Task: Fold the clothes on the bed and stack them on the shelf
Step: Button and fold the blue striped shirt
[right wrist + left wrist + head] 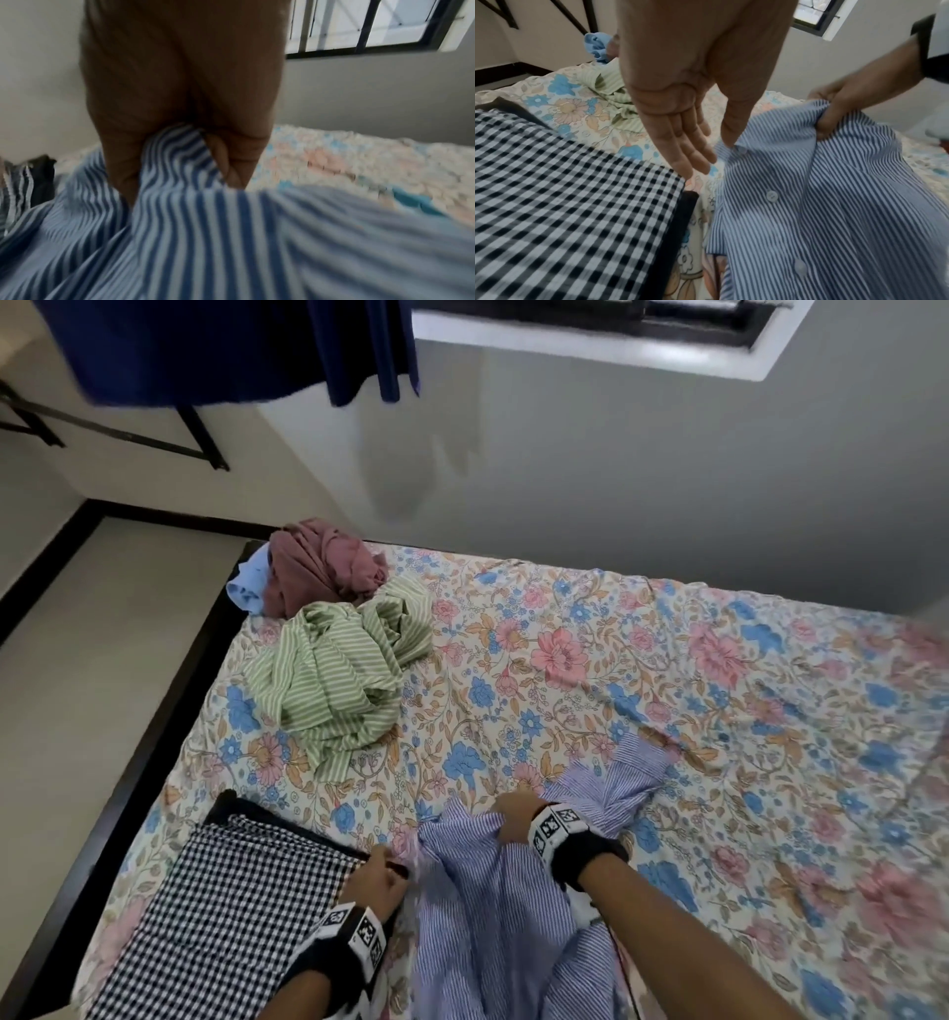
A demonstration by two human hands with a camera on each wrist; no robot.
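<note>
A blue-and-white striped button shirt (477, 906) lies rumpled at the near edge of the floral bed (616, 670). My right hand (506, 821) grips a bunch of its fabric near the top, fingers curled round the cloth (180, 154). My left hand (385, 870) hovers between the shirt and a folded black-and-white checked garment (221, 906). Its fingers (687, 146) are straight and spread, and the thumb tip touches the shirt's left edge (734, 154). The left hand holds nothing. Further up the bed lie a crumpled green striped garment (334, 680), a maroon one (323, 567) and a light blue one (249, 588).
The bed's dark frame (154, 721) runs along the left, with bare floor (77, 660) beyond it. A grey wall (616, 480) with a window (667, 331) backs the bed. A dark blue curtain (231, 346) and a black metal frame (128, 433) sit at the upper left.
</note>
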